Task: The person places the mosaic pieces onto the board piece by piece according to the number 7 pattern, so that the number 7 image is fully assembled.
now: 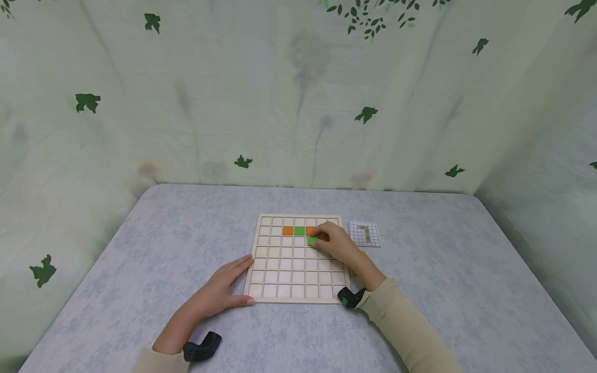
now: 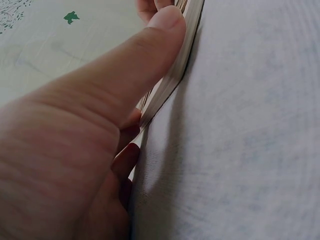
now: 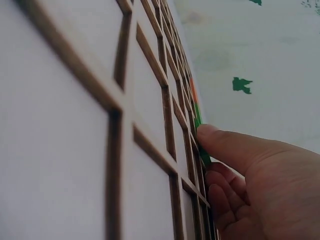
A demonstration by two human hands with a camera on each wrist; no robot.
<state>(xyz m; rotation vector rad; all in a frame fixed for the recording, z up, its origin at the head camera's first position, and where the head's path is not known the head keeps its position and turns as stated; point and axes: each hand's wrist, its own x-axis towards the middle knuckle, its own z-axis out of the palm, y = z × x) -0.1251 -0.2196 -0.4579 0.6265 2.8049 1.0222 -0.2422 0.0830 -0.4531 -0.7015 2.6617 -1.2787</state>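
On the table lies a light wooden grid board (image 1: 285, 263) with square cells. My right hand (image 1: 338, 244) reaches over its upper right part and pinches a green square tile (image 1: 311, 241) between thumb and fingers. That tile is at a cell in the second row. Just above it, an orange tile (image 1: 288, 230), a green tile (image 1: 299, 230) and another orange tile (image 1: 309, 230) sit side by side, the last partly behind my fingers. Fingers of my left hand (image 1: 215, 293) touch the board's left edge; its thumb (image 2: 167, 20) rests at the near left corner.
A small printed card (image 1: 353, 237) with a coloured grid pattern lies to the right of the board. Orange pieces (image 1: 354, 272) show partly from behind my right forearm. Black wrist devices (image 1: 203, 348) are on both arms. A patterned cloth wall (image 1: 280, 103) stands behind the table (image 1: 196, 223).
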